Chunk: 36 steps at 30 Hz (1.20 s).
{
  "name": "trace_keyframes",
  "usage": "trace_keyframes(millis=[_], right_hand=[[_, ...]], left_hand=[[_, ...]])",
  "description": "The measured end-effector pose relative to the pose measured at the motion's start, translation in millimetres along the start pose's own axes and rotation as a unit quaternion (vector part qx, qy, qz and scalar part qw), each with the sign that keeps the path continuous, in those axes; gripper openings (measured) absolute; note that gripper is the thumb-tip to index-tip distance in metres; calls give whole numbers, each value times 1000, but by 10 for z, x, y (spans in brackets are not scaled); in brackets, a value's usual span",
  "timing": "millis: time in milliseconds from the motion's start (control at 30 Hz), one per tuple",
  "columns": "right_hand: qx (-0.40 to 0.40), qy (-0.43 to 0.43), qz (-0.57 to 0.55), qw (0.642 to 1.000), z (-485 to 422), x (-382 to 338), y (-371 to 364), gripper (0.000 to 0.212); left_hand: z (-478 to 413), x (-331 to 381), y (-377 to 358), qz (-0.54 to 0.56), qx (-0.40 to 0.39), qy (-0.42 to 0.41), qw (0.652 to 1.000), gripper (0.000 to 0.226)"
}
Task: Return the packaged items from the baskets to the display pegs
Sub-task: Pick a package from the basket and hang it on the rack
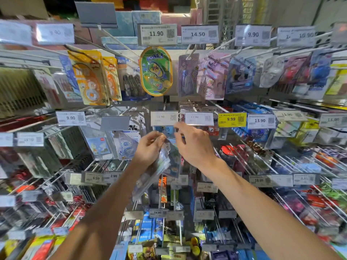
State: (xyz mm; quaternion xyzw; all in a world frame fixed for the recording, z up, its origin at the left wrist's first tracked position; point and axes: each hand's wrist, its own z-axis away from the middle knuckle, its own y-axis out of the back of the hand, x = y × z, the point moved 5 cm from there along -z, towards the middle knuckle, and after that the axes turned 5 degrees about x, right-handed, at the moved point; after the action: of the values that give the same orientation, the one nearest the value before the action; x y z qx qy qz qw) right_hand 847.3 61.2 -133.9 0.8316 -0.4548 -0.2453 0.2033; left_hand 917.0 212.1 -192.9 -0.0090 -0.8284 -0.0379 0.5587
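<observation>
My left hand [148,149] is shut on a small stack of clear-plastic packaged items [159,166] that hangs down from my fingers in the middle of the head view. My right hand [191,145] pinches the top edge of the front package, just below the white 11.90 price tag [164,118] at the end of a display peg. The package tops sit close under that peg's tip; whether any hang hole is on the peg is hidden by my fingers. No basket is in view.
Rows of metal pegs with price tags fill the wall. A green oval GOAL package [155,71] hangs above, orange correction-tape packs [90,77] to the upper left, a yellow 9.99 tag [232,119] to the right. Peg ends stick out toward me at every level.
</observation>
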Motion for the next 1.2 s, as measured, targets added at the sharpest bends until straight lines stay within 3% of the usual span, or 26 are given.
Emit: trace_keyframes(millis=[200, 333, 467, 633, 800, 967, 1200], right_hand=[[110, -19, -67, 991, -238, -95, 131, 32], [97, -95, -112, 984, -300, -39, 119, 44], [71, -105, -138, 982, -301, -29, 68, 45], [132, -31, -97, 986, -306, -53, 79, 45], [188, -5, -78, 979, -333, -25, 92, 20], [213, -53, -84, 972, -417, -2, 107, 13], [168, -91, -126, 974, -455, 42, 75, 14]], left_hand=[[-60, 253, 119, -149, 103, -99, 978, 22], [-112, 282, 184, -188, 153, -95, 965, 40], [-140, 259, 197, -185, 159, -104, 964, 47], [-170, 272, 153, -181, 157, -109, 965, 48], [-226, 248, 133, -168, 152, -126, 966, 53], [-254, 221, 144, -156, 172, -121, 965, 52], [-232, 191, 111, -110, 187, -131, 967, 52]])
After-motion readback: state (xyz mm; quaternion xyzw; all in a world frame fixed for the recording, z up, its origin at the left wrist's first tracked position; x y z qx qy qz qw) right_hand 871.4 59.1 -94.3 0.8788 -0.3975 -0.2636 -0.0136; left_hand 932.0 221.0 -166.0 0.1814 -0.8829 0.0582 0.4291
